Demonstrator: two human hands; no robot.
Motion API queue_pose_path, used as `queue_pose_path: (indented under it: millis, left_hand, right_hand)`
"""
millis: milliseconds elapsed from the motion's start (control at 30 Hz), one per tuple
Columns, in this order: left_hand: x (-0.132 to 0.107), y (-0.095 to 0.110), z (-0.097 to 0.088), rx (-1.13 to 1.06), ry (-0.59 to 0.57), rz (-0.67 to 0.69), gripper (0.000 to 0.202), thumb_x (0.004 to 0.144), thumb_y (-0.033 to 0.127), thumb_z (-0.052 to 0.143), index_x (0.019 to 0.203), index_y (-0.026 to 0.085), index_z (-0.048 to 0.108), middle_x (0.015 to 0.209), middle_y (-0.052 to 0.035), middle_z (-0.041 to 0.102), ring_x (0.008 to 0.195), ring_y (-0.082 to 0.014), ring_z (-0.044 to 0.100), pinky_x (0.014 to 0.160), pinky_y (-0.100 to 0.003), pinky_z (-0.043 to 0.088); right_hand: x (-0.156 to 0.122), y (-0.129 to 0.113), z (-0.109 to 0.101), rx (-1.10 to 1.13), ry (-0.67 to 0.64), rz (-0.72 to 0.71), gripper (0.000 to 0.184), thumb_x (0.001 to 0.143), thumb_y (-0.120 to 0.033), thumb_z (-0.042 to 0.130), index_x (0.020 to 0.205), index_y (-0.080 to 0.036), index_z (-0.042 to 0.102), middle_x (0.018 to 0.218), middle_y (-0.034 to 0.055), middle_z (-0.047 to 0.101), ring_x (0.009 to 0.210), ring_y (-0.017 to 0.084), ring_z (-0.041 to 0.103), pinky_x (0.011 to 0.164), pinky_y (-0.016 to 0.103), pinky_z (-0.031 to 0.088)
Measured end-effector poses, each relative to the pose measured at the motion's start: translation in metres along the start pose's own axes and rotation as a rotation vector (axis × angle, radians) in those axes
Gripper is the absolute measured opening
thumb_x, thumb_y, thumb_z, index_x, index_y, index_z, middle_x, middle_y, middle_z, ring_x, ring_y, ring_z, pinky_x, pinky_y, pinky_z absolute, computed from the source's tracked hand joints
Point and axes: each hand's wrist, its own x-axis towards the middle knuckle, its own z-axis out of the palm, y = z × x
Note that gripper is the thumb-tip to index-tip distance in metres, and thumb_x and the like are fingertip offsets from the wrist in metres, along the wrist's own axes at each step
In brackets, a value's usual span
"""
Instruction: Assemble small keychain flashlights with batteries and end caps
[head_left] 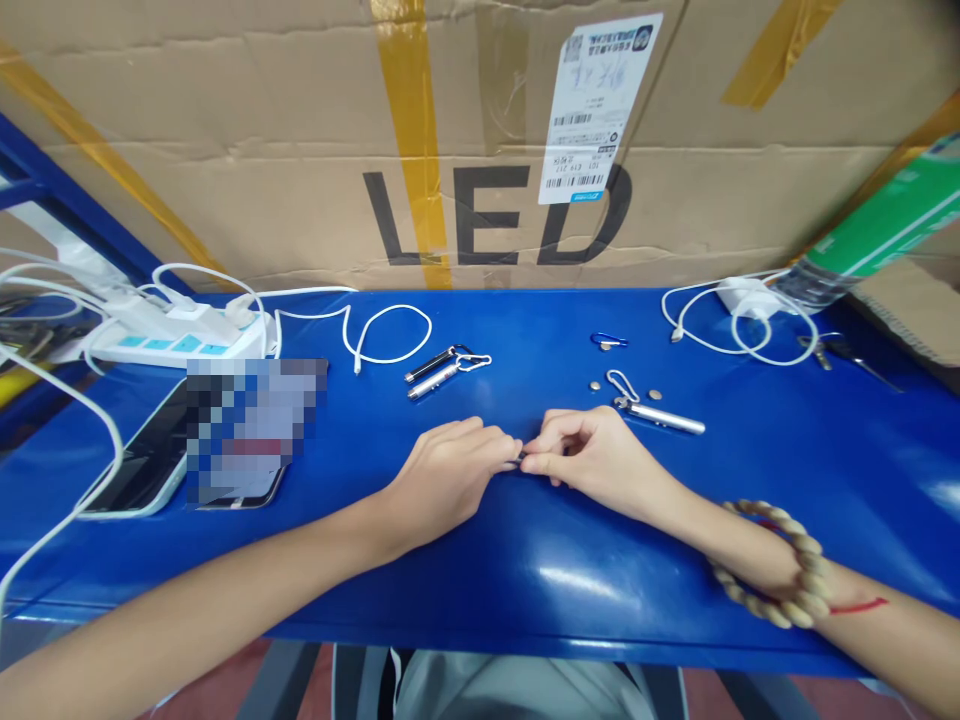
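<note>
My left hand (pixel 450 470) and my right hand (pixel 585 455) meet at the middle of the blue table (pixel 525 560), fingertips pinched together on a small dark part (pixel 520 461) that is mostly hidden. A silver pen-shaped flashlight (pixel 660 414) with a key clip lies just beyond my right hand. Two small round cells (pixel 595 385) lie near it. Two more small flashlights (pixel 439 372), one dark and one silver, lie beyond my left hand. A beaded bracelet (pixel 772 575) circles my right wrist.
A white power strip (pixel 180 335) with cables sits at the far left, a phone and tablet (pixel 150 460) in front of it. A white charger with a coiled cable (pixel 742 310), keys (pixel 821 350) and a blue clip (pixel 607 341) lie at the back right. A large cardboard box (pixel 480 140) stands behind.
</note>
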Motion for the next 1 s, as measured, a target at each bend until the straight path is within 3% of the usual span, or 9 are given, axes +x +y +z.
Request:
queue_pose_path:
  millis: [200,400,633,1000]
  left_hand:
    - [0.0,0.001,0.002,-0.073,0.019,-0.047,0.021,0.09,0.018,0.037,0.083,0.016,0.056,0.077,-0.0019,0.064,0.068,-0.0126,0.056,0.065,-0.024,0.046]
    - [0.0,0.0,0.004,-0.1,-0.021,-0.108,0.018,0.09,0.021,0.039,0.088,0.017,0.056,0.082,-0.0031,0.062,0.077,-0.0143,0.059,0.071,-0.027,0.049]
    - [0.004,0.002,-0.003,-0.295,-0.017,-0.136,0.019,0.09,0.019,0.041,0.106,0.017,0.05,0.095,-0.0052,0.061,0.088,-0.0145,0.057,0.078,-0.028,0.048]
    - [0.005,0.002,-0.005,-0.27,-0.009,-0.086,0.018,0.09,0.017,0.04,0.104,0.015,0.05,0.089,-0.0051,0.063,0.081,-0.0151,0.058,0.073,-0.027,0.048]
  right_hand:
    - [0.001,-0.003,-0.001,0.047,-0.012,0.055,0.024,0.061,-0.034,0.072,0.055,-0.013,0.062,0.052,-0.0017,0.055,0.043,0.005,0.046,0.041,0.018,0.037]
    - [0.004,-0.003,-0.005,0.093,-0.058,0.135,0.029,0.058,-0.04,0.073,0.057,-0.013,0.062,0.053,-0.0016,0.055,0.042,0.005,0.046,0.035,0.016,0.035]
    - [0.006,0.004,-0.012,0.126,-0.108,0.163,0.03,0.062,-0.042,0.071,0.064,-0.013,0.063,0.05,-0.0024,0.053,0.043,0.006,0.047,0.037,0.016,0.037]
    - [0.008,0.005,-0.015,0.156,-0.158,0.184,0.027,0.063,-0.037,0.072,0.064,-0.013,0.061,0.049,-0.0035,0.053,0.043,0.006,0.048,0.037,0.015,0.039]
